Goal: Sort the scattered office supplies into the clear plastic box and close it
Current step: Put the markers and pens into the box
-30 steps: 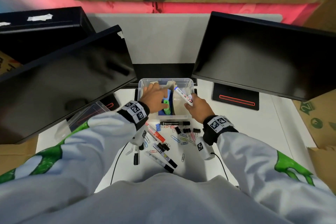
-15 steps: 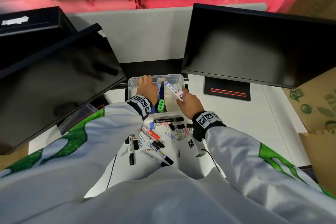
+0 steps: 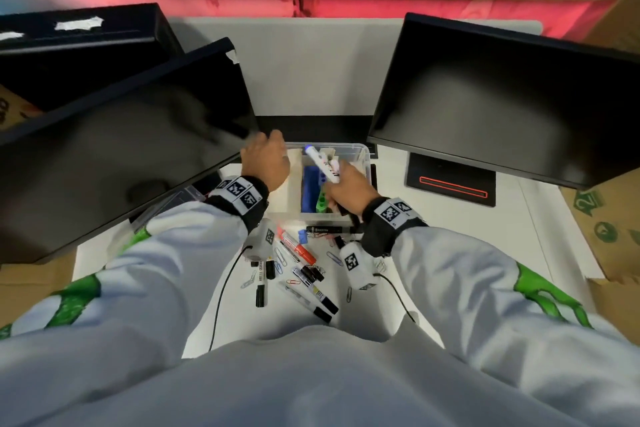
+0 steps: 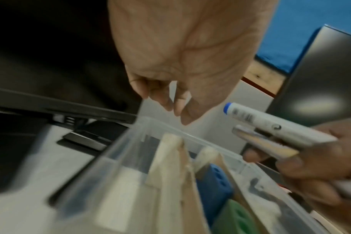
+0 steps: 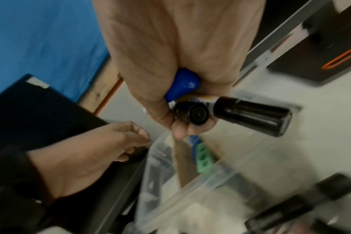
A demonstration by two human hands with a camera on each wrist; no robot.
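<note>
Left hand [image 3: 266, 163] raised, fingers loosely curled, empty; right hand [image 3: 349, 188] fisted around markers

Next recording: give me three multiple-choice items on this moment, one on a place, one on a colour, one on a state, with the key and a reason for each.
1. Where is the green block?
A. inside the clear box
B. on the table
C. in the left hand

2. What colour is the end of the white marker held by the right hand?
A. red
B. blue
C. green

3. The left hand is:
A. gripping a marker
B. holding nothing
C. pressing a lid

Key: A, it lies between the box walls; B, the blue tip shows; B, its fingers hang loose above the box rim.
</note>
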